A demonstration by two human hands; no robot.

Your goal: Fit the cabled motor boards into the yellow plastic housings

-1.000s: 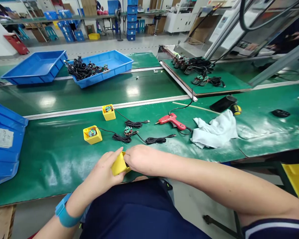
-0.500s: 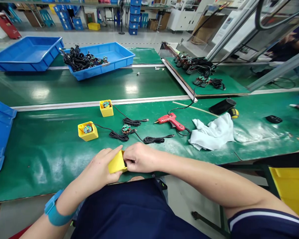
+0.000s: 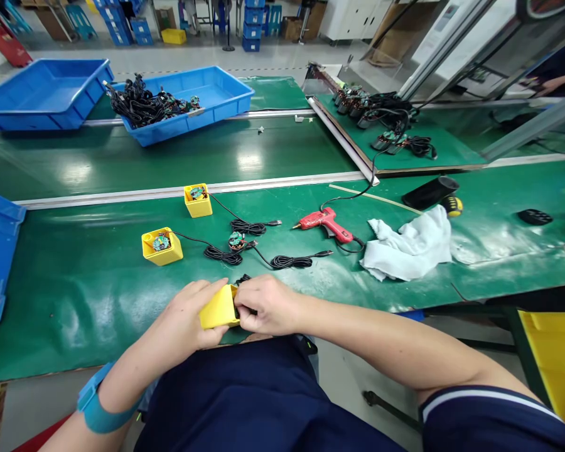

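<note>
My left hand (image 3: 191,314) is wrapped round a yellow plastic box (image 3: 218,307), tipped so its mouth faces right. At that mouth my right hand (image 3: 266,304) has its fingers bunched; they pinch something dark that they mostly hide. A bit of black cable (image 3: 243,279) shows behind the right hand. Beyond the hands stand two more yellow boxes, a nearer one (image 3: 162,252) and a farther one (image 3: 198,208), each with a green circuit board inside and a black cable leading out. A loose round circuit board (image 3: 236,241) lies beside the coiled cables.
A red glue gun (image 3: 324,221) lies right of the cables, near a white cloth (image 3: 408,246) and a black cylinder (image 3: 430,193). Behind, a blue tray (image 3: 216,94) holds cabled boards, beside another blue tray (image 3: 47,94). More boards (image 3: 390,143) sit on a raised green board.
The view has tilted down and shifted slightly. My left hand keeps hold of the yellow box while my right fingers work at its mouth. A bit of black cable now shows behind the right hand.
</note>
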